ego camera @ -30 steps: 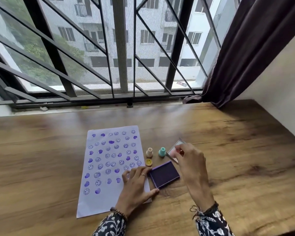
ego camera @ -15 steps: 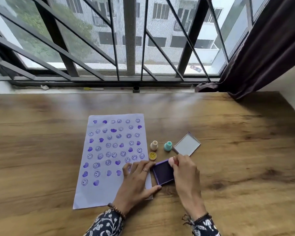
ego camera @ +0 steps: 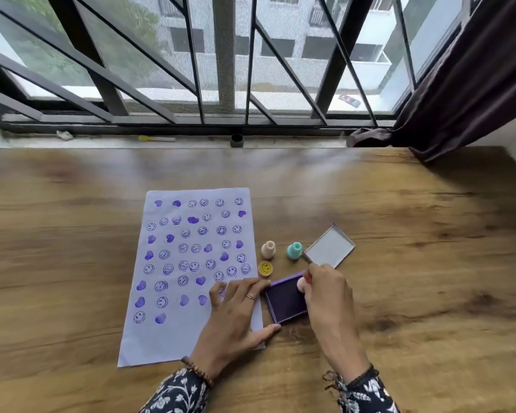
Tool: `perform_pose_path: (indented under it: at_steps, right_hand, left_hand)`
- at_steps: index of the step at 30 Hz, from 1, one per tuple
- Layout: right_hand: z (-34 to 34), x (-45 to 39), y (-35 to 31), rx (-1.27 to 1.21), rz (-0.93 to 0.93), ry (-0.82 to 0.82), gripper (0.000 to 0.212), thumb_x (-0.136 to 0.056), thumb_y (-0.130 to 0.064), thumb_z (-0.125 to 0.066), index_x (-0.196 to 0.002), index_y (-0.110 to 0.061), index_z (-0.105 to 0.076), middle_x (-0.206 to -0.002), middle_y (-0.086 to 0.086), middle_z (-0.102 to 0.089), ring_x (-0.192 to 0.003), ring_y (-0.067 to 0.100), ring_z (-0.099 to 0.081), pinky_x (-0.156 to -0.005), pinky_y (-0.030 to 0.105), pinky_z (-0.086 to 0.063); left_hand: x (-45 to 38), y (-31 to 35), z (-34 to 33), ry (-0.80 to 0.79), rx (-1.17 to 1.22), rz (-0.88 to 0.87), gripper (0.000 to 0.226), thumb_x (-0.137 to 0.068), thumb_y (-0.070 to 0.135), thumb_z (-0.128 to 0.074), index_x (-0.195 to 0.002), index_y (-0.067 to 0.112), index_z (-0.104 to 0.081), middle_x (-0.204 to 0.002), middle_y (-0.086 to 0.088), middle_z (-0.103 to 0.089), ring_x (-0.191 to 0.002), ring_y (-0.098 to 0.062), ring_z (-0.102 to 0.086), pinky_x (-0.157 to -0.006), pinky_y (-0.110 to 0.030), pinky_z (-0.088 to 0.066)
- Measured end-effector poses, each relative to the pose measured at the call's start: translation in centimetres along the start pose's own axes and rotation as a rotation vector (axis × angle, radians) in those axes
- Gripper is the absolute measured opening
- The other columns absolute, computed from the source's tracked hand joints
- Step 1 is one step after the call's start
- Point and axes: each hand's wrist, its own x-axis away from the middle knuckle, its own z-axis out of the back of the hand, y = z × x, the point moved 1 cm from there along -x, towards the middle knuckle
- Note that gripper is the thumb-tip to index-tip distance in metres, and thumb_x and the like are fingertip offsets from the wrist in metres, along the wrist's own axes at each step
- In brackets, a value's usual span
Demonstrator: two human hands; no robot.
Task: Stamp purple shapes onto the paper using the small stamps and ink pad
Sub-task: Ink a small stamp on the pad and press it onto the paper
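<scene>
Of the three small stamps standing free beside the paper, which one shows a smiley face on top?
The yellow stamp, nearest the ink pad. The peach stamp and the teal stamp stand behind it, with plain tops.

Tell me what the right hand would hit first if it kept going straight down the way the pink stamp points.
The right hand pinches a pink stamp aimed down at the purple ink pad, so the pad comes first. Whether they already touch is unclear.
</scene>
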Motion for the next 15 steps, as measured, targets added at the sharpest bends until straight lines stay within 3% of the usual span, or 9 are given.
perform_pose_path:
  at_steps: [4,9,15]
  right_hand:
    - [0.1,-0.2,0.2,-0.04,0.011,-0.023,0.01,-0.089,-0.017,-0.056,-0.083,-0.01,-0.06,-0.089,0.008,-0.062,-0.079,0.022,-0.056,-0.063,0.029,-0.039]
    - [0.1,-0.7,0.3,0.011,0.075,-0.021,0.012,-0.088,-0.014,-0.055,-0.076,-0.011,-0.057,-0.085,0.008,-0.061,-0.069,0.017,-0.042,-0.059,0.026,-0.031]
    - [-0.3,0.3,1.1,0.005,0.174,0.013,0.014,-0.089,-0.016,-0.056,-0.076,-0.012,-0.052,-0.078,0.004,-0.056,-0.065,0.016,-0.042,-0.057,0.026,-0.029]
  left_hand:
    - [0.0,0.0,0.0,0.01,-0.005,0.002,0.069,-0.069,0.065,-0.049,-0.125,0.023,-0.047,-0.121,0.005,-0.058,-0.113,-0.007,-0.04,-0.093,-0.037,-0.019]
    - [0.1,-0.1,-0.2,0.011,0.005,0.006,0.07,-0.07,0.064,-0.048,-0.126,0.023,-0.046,-0.122,0.005,-0.058,-0.113,-0.007,-0.038,-0.093,-0.037,-0.018]
    - [0.1,-0.2,-0.2,0.018,0.042,0.016,0.068,-0.069,0.064,-0.05,-0.126,0.026,-0.045,-0.123,0.008,-0.055,-0.113,-0.004,-0.035,-0.092,-0.035,-0.015]
